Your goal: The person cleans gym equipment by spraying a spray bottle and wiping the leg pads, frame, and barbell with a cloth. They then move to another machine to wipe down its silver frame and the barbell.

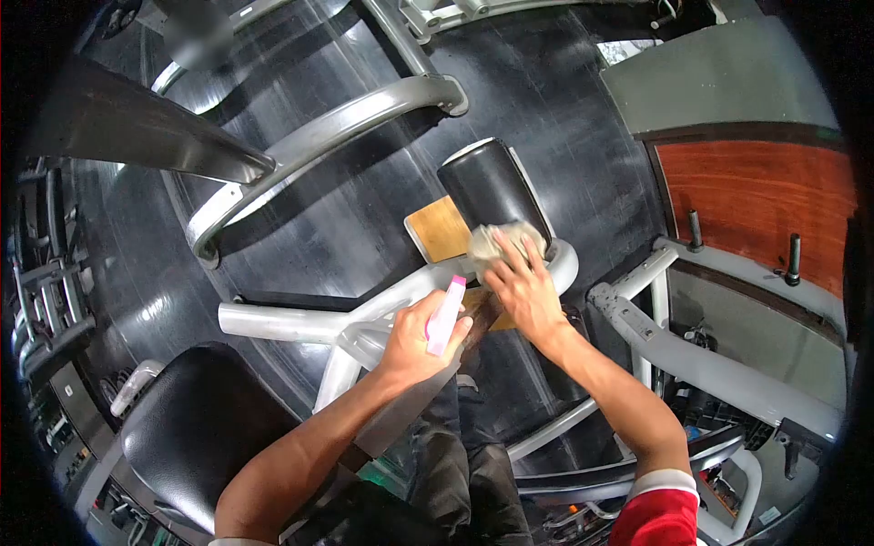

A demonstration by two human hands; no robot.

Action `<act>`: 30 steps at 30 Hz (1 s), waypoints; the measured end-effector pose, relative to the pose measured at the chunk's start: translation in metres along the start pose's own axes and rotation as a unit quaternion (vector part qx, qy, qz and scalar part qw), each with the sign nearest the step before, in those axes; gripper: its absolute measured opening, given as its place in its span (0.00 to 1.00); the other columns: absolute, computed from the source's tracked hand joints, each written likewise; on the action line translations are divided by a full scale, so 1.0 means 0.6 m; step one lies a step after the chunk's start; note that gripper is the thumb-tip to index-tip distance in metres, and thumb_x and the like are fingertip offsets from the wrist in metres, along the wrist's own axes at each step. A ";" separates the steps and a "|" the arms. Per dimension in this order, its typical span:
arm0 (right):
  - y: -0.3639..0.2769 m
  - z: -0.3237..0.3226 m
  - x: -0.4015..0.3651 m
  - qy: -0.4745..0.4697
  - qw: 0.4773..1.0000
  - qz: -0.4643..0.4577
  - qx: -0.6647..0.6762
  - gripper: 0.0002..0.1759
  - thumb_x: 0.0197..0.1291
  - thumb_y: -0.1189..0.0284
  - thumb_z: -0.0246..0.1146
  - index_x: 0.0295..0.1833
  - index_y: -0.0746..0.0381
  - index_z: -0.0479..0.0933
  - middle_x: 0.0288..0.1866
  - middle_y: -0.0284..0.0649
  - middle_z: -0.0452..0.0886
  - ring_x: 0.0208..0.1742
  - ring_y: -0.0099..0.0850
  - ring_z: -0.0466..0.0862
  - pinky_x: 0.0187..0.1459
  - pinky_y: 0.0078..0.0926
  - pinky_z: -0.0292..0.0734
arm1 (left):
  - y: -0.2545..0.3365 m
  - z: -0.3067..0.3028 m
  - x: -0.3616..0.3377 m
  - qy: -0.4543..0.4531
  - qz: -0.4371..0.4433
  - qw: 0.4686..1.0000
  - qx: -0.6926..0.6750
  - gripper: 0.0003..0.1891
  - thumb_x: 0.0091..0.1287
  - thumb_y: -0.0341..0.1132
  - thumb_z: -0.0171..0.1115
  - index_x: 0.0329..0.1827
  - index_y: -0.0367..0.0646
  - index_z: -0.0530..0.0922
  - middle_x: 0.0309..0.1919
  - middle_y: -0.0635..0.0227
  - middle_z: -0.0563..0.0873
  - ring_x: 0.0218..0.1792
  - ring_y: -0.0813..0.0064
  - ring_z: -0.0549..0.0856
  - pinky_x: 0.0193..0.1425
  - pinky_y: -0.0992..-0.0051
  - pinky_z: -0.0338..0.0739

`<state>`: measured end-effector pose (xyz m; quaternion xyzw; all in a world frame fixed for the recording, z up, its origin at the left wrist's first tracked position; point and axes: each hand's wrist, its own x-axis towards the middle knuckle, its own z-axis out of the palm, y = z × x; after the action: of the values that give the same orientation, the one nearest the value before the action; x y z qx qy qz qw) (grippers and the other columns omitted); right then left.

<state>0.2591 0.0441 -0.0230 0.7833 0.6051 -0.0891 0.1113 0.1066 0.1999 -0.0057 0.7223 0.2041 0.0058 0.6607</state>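
The left hand [414,337] has its grip closed around a pink-and-white spray bottle [445,320], apparently leaving the right hand [524,296] free; that grip holds a beige cloth [489,247] at the black pad's [492,187] near end, fingers spread, seemingly for broad contact.

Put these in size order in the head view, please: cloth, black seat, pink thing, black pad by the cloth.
1. Black seat, largest
2. Black pad
3. Cloth, partly covered by the right hand
4. Pink thing, smallest
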 end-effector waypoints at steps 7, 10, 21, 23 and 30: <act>0.035 -0.036 -0.091 -0.052 0.888 0.255 0.380 0.17 0.61 0.75 0.61 0.57 0.59 0.77 0.46 0.44 0.85 0.58 0.42 0.83 0.61 0.39 0.76 | -0.007 0.006 -0.002 0.006 0.008 1.000 0.004 0.08 0.63 0.28 0.68 0.42 0.37 0.78 0.27 0.64 0.85 0.28 0.77 0.85 0.34 0.75 0.77; 0.085 -0.058 -0.071 0.104 0.774 0.318 0.537 0.17 0.69 0.75 0.57 0.62 0.63 0.74 0.55 0.47 0.84 0.57 0.33 0.82 0.58 0.31 0.75 | -0.005 0.007 -0.006 0.012 0.012 1.000 0.019 0.08 0.63 0.28 0.68 0.42 0.37 0.78 0.26 0.64 0.84 0.28 0.77 0.85 0.34 0.76 0.77; 0.083 0.012 0.191 0.276 0.864 0.278 0.317 0.24 0.57 0.79 0.61 0.61 0.52 0.79 0.69 0.45 0.75 0.69 0.49 0.71 0.69 0.40 0.67 | 0.009 -0.002 0.000 0.000 -0.049 0.999 -0.004 0.08 0.66 0.29 0.66 0.42 0.39 0.76 0.26 0.70 0.80 0.24 0.84 0.77 0.28 0.78 0.72; 0.063 0.018 0.134 0.262 0.875 0.270 0.305 0.27 0.54 0.80 0.62 0.61 0.51 0.78 0.69 0.44 0.75 0.68 0.49 0.72 0.70 0.42 0.66 | 0.001 0.002 -0.001 0.009 -0.056 0.998 -0.036 0.07 0.67 0.28 0.66 0.42 0.38 0.76 0.27 0.71 0.80 0.23 0.84 0.76 0.28 0.78 0.72; 0.027 0.038 -0.026 0.192 0.873 0.301 0.333 0.34 0.44 0.86 0.62 0.62 0.52 0.78 0.69 0.42 0.75 0.69 0.46 0.72 0.72 0.45 0.64 | 0.007 0.004 -0.001 0.023 -0.066 0.998 -0.005 0.08 0.63 0.28 0.69 0.41 0.38 0.78 0.25 0.65 0.83 0.25 0.78 0.82 0.31 0.75 0.76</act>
<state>0.2710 0.0191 -0.0393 0.9200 0.2840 -0.0950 -0.2528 0.1082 0.1975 -0.0017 0.7034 0.2668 -0.0199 0.6585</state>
